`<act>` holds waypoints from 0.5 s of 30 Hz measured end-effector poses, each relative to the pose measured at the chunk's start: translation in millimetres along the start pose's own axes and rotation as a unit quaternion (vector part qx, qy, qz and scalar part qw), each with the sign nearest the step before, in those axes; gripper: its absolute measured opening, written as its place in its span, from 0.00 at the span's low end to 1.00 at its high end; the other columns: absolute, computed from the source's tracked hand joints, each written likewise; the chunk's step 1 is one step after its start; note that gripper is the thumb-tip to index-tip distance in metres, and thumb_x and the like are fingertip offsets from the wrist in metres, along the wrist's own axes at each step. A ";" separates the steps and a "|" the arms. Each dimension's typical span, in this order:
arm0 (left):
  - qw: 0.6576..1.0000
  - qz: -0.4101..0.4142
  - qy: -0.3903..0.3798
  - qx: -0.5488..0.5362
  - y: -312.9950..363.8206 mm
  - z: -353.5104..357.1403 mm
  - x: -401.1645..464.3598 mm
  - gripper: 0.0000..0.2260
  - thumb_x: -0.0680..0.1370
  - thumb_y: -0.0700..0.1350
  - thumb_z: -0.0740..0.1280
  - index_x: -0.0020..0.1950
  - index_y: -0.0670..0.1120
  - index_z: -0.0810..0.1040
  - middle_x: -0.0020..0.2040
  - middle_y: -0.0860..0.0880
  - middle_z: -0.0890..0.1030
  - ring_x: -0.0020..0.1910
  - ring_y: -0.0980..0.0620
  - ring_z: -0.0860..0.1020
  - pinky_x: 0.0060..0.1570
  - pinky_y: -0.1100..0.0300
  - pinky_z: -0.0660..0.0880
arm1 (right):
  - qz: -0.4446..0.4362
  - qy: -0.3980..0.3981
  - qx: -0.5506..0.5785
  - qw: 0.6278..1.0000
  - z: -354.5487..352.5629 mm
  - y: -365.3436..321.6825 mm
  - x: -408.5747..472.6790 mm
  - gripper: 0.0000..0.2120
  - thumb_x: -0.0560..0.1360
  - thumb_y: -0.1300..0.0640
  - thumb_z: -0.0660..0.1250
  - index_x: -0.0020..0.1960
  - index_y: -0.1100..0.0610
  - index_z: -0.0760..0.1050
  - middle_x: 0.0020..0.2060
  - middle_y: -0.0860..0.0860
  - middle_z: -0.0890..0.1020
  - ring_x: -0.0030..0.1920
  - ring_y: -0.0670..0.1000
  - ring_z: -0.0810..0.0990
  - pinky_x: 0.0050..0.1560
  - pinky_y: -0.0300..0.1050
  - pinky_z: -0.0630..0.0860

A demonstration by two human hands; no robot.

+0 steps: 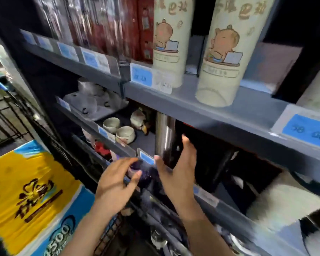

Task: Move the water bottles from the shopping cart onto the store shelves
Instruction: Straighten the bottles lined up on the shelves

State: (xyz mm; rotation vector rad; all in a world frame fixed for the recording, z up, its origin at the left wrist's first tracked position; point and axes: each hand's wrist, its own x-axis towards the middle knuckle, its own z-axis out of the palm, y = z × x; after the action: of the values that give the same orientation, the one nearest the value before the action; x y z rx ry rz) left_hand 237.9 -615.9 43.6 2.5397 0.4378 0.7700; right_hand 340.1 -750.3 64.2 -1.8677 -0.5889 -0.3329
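Nearest, at the lower left, a yellow and blue tissue pack (31,196) lies in the black wire shopping cart (9,117). Above it the left hand (115,183) hovers with relaxed, spread fingers, holding nothing. Just beside it the right hand (177,169) has its fingers and thumb spread wide against the lower part of a steel water bottle (164,137), which stands upright on the middle shelf (118,146); whether they grip it I cannot tell. Behind sit ceramic cups (118,130). On the upper shelf (211,115) stand two cream cartoon bottles (220,58).
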 end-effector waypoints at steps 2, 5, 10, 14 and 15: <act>0.997 0.072 0.006 0.005 -16.0 8.8 21.1 0.23 0.75 0.57 0.63 0.66 0.46 0.75 0.61 0.48 0.78 0.60 0.50 0.75 0.62 0.63 0.66 | 0.008 0.036 -0.023 0.999 12.5 -0.1 10.1 0.39 0.69 0.39 0.66 0.74 0.50 0.54 0.69 0.50 0.63 0.70 0.51 0.61 0.69 0.48 0.63; 0.988 0.153 -0.009 0.027 -37.9 31.3 48.2 0.33 0.75 0.65 0.63 0.74 0.49 0.64 0.68 0.44 0.71 0.65 0.44 0.71 0.62 0.49 0.69 | 0.048 0.059 -0.085 0.994 30.5 3.4 18.9 0.45 0.67 0.34 0.66 0.75 0.54 0.54 0.68 0.57 0.66 0.69 0.54 0.62 0.69 0.52 0.65; 0.970 0.224 -0.039 0.090 -68.1 59.3 74.2 0.40 0.70 0.72 0.58 0.76 0.51 0.56 0.73 0.41 0.63 0.69 0.41 0.66 0.70 0.44 0.58 | 0.117 0.117 -0.208 0.964 46.1 -2.3 26.2 0.52 0.61 0.28 0.69 0.70 0.64 0.63 0.56 0.59 0.73 0.56 0.60 0.72 0.55 0.55 0.72; 0.954 0.247 -0.111 0.131 -82.4 60.9 81.2 0.39 0.71 0.73 0.51 0.75 0.49 0.60 0.71 0.43 0.70 0.66 0.41 0.73 0.66 0.40 0.57 | 0.166 0.115 -0.243 0.949 49.6 -5.7 29.5 0.40 0.62 0.30 0.72 0.58 0.60 0.68 0.47 0.53 0.74 0.48 0.57 0.75 0.51 0.56 0.75; 0.952 0.251 -0.119 0.131 -83.5 60.5 80.7 0.38 0.72 0.72 0.50 0.74 0.49 0.61 0.69 0.44 0.74 0.66 0.42 0.74 0.66 0.41 0.57 | 0.165 0.120 -0.242 0.949 50.1 -5.7 28.8 0.38 0.63 0.30 0.71 0.55 0.59 0.67 0.46 0.53 0.75 0.46 0.57 0.76 0.49 0.57 0.76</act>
State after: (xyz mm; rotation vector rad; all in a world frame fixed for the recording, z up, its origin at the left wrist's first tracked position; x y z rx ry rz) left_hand 323.5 -530.9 -7.5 2.9936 -0.2153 0.5871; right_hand 358.7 -695.2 64.7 -2.3058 -0.0160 -0.5052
